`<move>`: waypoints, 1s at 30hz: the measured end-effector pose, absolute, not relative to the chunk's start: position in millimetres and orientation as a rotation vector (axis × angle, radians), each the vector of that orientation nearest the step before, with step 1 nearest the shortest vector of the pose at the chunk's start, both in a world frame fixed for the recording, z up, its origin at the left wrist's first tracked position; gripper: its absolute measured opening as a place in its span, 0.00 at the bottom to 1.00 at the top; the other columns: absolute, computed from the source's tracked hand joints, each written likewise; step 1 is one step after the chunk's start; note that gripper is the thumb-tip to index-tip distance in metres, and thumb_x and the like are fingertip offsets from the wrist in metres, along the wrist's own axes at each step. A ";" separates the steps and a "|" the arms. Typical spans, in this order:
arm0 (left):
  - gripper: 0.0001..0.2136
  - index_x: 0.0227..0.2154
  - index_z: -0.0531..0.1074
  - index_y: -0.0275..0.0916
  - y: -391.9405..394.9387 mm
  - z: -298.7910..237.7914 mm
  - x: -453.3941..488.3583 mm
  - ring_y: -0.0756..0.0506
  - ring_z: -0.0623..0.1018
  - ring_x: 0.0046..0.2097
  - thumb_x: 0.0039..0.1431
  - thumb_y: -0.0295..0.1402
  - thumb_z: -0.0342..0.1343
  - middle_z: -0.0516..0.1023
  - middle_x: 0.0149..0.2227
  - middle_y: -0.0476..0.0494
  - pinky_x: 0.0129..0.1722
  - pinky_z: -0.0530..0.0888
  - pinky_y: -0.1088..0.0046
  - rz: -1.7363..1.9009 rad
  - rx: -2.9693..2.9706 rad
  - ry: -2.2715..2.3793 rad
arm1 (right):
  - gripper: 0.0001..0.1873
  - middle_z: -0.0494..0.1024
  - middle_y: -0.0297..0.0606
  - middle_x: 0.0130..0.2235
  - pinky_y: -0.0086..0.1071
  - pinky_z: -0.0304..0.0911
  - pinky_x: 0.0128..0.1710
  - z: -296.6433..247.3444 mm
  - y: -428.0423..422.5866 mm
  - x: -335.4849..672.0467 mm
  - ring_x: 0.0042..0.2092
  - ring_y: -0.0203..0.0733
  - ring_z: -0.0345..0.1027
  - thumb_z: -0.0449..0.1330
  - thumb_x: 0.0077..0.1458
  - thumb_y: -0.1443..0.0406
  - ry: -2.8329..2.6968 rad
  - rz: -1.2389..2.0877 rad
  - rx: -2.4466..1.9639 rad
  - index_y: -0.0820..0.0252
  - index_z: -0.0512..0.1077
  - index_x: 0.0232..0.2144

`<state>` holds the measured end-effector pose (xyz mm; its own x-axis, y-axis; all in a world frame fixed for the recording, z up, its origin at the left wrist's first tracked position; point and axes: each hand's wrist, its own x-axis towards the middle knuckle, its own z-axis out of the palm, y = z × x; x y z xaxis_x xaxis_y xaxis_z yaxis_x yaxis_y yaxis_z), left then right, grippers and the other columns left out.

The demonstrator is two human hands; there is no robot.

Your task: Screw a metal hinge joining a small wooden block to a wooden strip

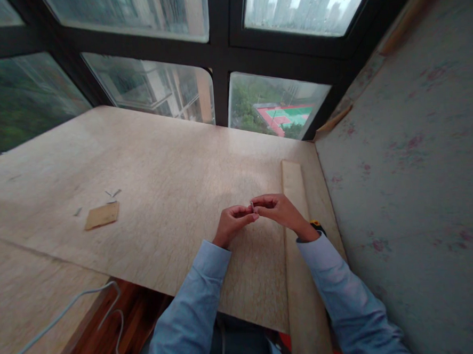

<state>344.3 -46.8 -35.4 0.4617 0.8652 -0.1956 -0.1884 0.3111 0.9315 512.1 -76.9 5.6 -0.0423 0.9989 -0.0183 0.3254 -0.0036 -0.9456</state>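
small thin piece [252,206] is sitting right between the fingertips!
left hand [234,222] and right hand [277,211] are both pinching it narrowly over the pale tabletop [160,171], left of the long plank [293,181]; farther left, a tan rectangle [102,215] is lying near small slivers [116,193].

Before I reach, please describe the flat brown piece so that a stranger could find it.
On the pale countertop under the windows, look well left of the left hand. The flat, roughly rectangular brown piece lies there, wider than the thin grey slivers near it.
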 end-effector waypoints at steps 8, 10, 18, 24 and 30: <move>0.15 0.26 0.79 0.35 -46.8 -33.8 343.7 0.48 0.77 0.30 0.34 0.38 0.72 0.80 0.28 0.43 0.33 0.73 0.71 0.803 1.038 0.824 | 0.14 0.83 0.40 0.36 0.37 0.71 0.38 3.6 -76.1 513.0 0.37 0.45 0.78 0.64 0.47 0.61 -1.480 1.056 -1.467 0.58 0.80 0.37; 0.15 0.26 0.79 0.35 -46.5 -35.5 343.6 0.47 0.77 0.30 0.34 0.38 0.72 0.80 0.28 0.43 0.32 0.73 0.72 0.801 1.040 0.825 | 0.13 0.83 0.39 0.35 0.37 0.71 0.37 4.2 -76.4 511.5 0.37 0.45 0.78 0.64 0.47 0.62 -1.472 1.051 -1.481 0.58 0.80 0.37; 0.15 0.26 0.79 0.35 -45.6 -37.6 343.1 0.48 0.77 0.29 0.34 0.38 0.72 0.80 0.27 0.43 0.31 0.72 0.73 0.791 1.055 0.820 | 0.12 0.83 0.39 0.35 0.34 0.70 0.35 8.8 -78.0 505.3 0.37 0.44 0.77 0.63 0.47 0.64 -1.470 1.011 -1.507 0.59 0.79 0.36; 0.16 0.27 0.79 0.35 -46.2 -35.9 342.8 0.48 0.77 0.29 0.34 0.38 0.72 0.80 0.28 0.43 0.31 0.72 0.72 0.801 1.051 0.824 | 0.12 0.83 0.40 0.35 0.35 0.70 0.36 7.0 -77.2 505.2 0.37 0.44 0.77 0.62 0.47 0.63 -1.469 1.005 -1.487 0.59 0.79 0.35; 0.16 0.26 0.78 0.35 -45.1 -38.8 342.9 0.48 0.77 0.29 0.34 0.39 0.72 0.80 0.27 0.43 0.30 0.71 0.73 0.794 1.050 0.831 | 0.12 0.82 0.40 0.35 0.36 0.71 0.38 4.1 -76.3 506.5 0.37 0.43 0.77 0.63 0.46 0.63 -1.445 1.042 -1.441 0.59 0.78 0.36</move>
